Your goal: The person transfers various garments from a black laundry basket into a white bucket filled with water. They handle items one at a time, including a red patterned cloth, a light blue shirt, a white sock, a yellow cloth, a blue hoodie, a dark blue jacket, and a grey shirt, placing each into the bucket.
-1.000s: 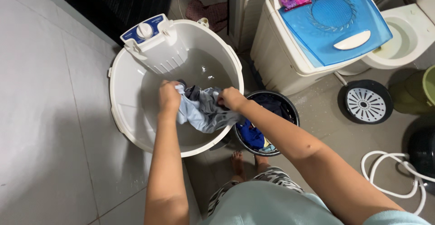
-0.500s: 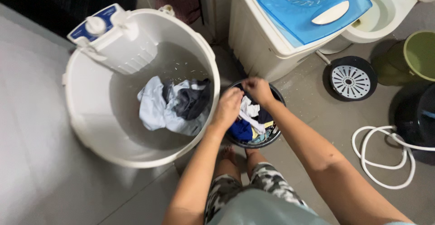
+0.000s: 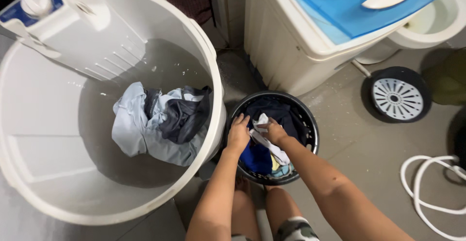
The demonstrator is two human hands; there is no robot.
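Hands [image 3: 256,133] grip white cloth [image 3: 263,136] inside black basket [image 3: 310,119].

I note: white tub [image 3: 39,124] holding pale blue and dark grey laundry [image 3: 160,122]; black basket [image 3: 310,124] at 3 o'clock with white cloth [image 3: 264,136], royal blue garment [image 3: 257,157]; washer lid [image 3: 349,8] translucent blue.

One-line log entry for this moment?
left hand: in black basket | right hand: grips white cloth | tub: holds grey clothes
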